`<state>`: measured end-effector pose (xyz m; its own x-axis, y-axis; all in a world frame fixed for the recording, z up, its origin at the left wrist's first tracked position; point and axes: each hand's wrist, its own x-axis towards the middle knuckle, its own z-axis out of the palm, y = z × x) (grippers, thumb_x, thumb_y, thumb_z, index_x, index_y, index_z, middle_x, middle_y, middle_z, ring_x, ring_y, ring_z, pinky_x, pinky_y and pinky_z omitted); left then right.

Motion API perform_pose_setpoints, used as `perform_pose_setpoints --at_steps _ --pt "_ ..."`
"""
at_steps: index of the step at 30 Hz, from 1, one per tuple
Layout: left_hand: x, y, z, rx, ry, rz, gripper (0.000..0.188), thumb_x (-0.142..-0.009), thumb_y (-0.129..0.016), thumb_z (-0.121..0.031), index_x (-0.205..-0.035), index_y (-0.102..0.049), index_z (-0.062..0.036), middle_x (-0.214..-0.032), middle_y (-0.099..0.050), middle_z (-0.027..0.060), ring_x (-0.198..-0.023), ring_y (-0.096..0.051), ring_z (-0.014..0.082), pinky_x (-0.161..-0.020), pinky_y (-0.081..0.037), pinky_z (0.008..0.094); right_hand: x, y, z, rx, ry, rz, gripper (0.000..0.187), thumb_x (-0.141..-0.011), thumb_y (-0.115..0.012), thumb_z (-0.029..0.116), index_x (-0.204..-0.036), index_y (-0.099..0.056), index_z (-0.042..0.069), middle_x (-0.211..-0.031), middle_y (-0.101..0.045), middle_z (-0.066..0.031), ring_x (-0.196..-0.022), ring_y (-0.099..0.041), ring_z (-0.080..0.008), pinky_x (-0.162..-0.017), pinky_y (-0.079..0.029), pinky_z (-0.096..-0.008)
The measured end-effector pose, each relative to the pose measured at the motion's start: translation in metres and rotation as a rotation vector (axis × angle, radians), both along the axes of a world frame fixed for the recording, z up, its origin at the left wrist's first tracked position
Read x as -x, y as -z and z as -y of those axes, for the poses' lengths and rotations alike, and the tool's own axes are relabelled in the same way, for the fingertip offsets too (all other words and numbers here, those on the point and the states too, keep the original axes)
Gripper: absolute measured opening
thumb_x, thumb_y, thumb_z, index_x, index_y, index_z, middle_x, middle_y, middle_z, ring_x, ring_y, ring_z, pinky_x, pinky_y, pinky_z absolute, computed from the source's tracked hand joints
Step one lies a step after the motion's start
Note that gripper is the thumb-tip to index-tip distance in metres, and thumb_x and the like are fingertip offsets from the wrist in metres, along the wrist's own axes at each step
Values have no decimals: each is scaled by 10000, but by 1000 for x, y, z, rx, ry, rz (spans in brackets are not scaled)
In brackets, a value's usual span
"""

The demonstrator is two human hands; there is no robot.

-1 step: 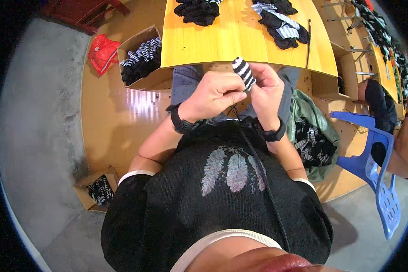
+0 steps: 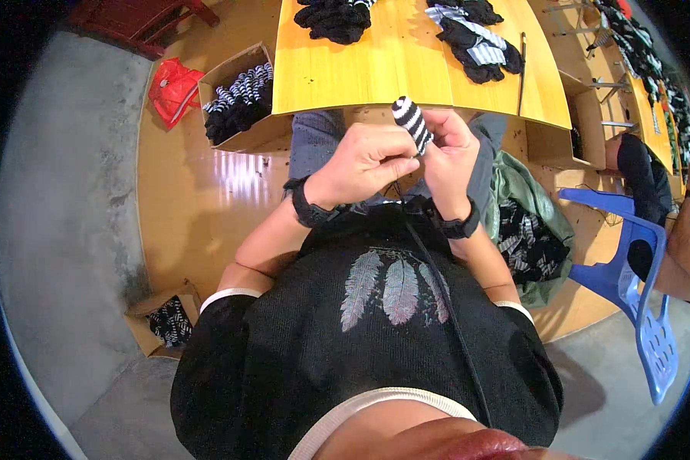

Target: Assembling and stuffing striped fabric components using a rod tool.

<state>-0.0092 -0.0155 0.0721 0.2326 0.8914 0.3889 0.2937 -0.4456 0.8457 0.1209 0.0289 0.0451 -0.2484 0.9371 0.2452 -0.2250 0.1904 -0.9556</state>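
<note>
A small black-and-white striped knitted piece (image 2: 409, 120) stands up between my hands, just off the near edge of the yellow table (image 2: 360, 83). My right hand (image 2: 451, 153) is closed around its lower end, with the thumb side against it. Whether a finger is inside the knit I cannot tell. My left hand (image 2: 372, 157) is closed too, its thumb and fingertips pinched at the bottom edge of the piece. On the table beyond lie black knitted bundles (image 2: 334, 21) and a striped and black bundle (image 2: 479, 44).
An open carton (image 2: 262, 136) of striped knits stands left of the table, beside a red bag (image 2: 175, 90). At right are a green sack (image 2: 563, 222) of knits, a blue plastic chair (image 2: 615, 257) and another person's leg (image 2: 648, 180). A small box (image 2: 147, 335) sits lower left.
Both hands stay almost in place. The striped piece has tilted very slightly, and the left hand has shifted a touch.
</note>
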Motion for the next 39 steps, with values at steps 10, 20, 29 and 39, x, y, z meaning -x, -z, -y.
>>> perform_pose_setpoints --at_steps 10,20,29,39 --pt "-9 14 7 85 -76 80 137 -735 -594 -50 -666 -487 2 -616 -470 42 -549 -449 122 -508 -361 242 8 8 -7 -276 239 209 57 -642 -570 -20 -650 -521 8 -526 -498 -41 -472 -449 -81 -446 -364 -219" --pt "2 47 -29 584 -158 742 192 -874 -462 -190 -956 -492 -20 -827 -529 32 -766 -502 116 -708 -405 219 -7 20 -18 -237 -177 497 95 -667 -592 3 -761 -577 4 -628 -586 -55 -563 -533 -82 -526 -424 -228" --pt "-15 42 -53 745 -34 1324 193 -844 -511 -255 -954 -517 -96 -863 -557 4 -811 -512 121 -744 -407 321 -21 11 -47 -248 88 423 50 -676 -591 -15 -725 -599 -6 -585 -576 -41 -526 -525 -70 -483 -405 -197" --pt "-8 23 -65 731 32 1099 217 -873 -439 -217 -980 -510 -42 -937 -555 49 -870 -520 147 -802 -411 336 -42 -2 -72 -282 -151 467 64 -658 -588 -16 -720 -577 -7 -572 -551 -57 -510 -517 -93 -473 -395 -215"
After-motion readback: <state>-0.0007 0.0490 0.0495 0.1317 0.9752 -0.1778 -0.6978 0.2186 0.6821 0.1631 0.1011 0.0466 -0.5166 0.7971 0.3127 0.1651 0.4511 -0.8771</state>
